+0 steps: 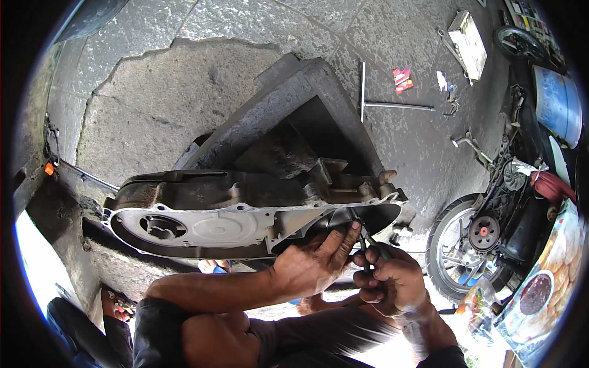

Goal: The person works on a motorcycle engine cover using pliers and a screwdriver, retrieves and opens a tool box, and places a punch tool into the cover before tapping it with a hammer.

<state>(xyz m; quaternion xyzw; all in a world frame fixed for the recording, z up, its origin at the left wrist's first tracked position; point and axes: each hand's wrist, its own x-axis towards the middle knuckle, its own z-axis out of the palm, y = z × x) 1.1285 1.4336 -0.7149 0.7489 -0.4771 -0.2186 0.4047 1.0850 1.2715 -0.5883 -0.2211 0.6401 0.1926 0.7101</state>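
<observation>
In the head view, I see a long metal casing [245,191] lying across in front of the person, its open side turned to the body and its upper edge dark and dirty. It rests close against a grey angular block [346,98], which stands behind it. The left hand [310,267] is just below the right part of the casing, and its extended fingers reach up to the hollow at this end. These fingers lie close together, with one fingertip beside the tip of the pliers [364,236]; whether they pinch something small, I cannot tell. The right hand [396,279] is lower and more to the right, outside the casing, and it is closed around the handles of the pliers. The tool points upward, and its tip is at the right hollow of the casing, so the casing lies above both hands and extends far to the left. Beyond, on the floor [411,37], there are a T-shaped bar [399,107], a red packet [402,80] and a whitish box [469,46]. At the right stands a motorcycle wheel [437,245].
</observation>
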